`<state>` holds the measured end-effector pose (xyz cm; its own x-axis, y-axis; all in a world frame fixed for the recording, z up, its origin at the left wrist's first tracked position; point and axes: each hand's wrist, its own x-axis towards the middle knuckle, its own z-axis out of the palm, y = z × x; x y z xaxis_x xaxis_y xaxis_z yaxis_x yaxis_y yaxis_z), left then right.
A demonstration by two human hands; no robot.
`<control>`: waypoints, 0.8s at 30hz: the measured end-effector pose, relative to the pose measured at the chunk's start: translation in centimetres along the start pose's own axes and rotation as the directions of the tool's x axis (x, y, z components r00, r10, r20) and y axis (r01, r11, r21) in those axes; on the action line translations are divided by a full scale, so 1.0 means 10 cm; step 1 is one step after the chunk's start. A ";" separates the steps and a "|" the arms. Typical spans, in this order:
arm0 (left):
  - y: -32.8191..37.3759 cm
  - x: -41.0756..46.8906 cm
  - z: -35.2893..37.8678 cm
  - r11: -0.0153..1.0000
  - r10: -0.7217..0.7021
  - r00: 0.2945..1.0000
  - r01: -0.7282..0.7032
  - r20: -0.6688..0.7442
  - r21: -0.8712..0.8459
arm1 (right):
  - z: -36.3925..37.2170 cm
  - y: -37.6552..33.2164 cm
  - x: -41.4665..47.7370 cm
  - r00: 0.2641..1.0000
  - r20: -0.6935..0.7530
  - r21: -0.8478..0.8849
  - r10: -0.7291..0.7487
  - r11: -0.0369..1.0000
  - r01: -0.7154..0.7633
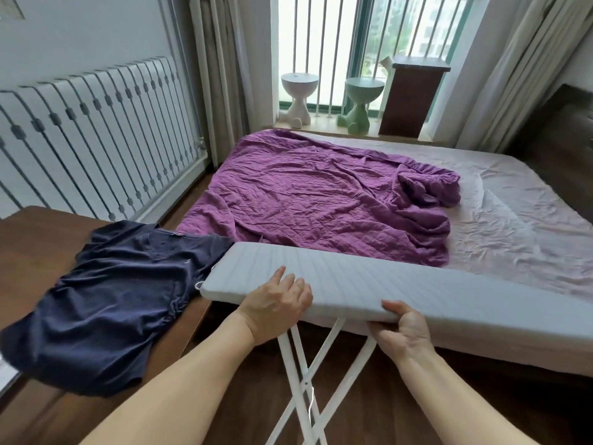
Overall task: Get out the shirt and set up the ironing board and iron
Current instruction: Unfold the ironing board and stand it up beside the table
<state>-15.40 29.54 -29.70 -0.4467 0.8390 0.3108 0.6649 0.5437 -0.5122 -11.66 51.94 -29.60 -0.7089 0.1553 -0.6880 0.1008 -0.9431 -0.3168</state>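
Observation:
A grey striped ironing board [401,284] stands across the middle on crossed white legs [301,374], its left end touching the shirt. A dark navy shirt [109,300] lies spread on the brown wooden table [29,252] at the left, partly hanging over the table's edge. My left hand [279,300] rests on top of the board near its left end, fingers fairly straight. My right hand [404,329] grips the board's near edge from below, thumb on top. No iron is in view.
A bed [513,226] with a crumpled purple blanket [321,200] lies right behind the board. A white radiator [96,133] lines the left wall. Two small stools [298,97] and a brown cabinet [410,94] stand by the window. Dark wooden floor lies below.

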 end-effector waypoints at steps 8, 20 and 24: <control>-0.29 -0.07 0.09 0.998 -0.058 0.996 0.060 -0.061 0.025 | 0.22 0.16 0.07 0.992 0.089 -0.020 0.086 0.996 -0.084; -0.53 -0.43 0.32 0.981 -0.194 0.970 0.192 -0.150 -0.023 | 0.50 0.58 0.05 0.991 0.117 -0.055 0.068 0.997 -0.062; -0.49 -0.50 0.36 0.945 -0.318 0.934 0.299 -0.162 -0.131 | 0.57 0.76 0.04 0.995 0.085 -0.034 0.055 0.998 -0.052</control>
<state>-18.56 22.59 -31.64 -0.5315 0.6143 0.5832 0.5733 0.7677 -0.2862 -15.17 43.19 -28.58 -0.7592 0.0774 -0.6462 0.1618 -0.9393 -0.3026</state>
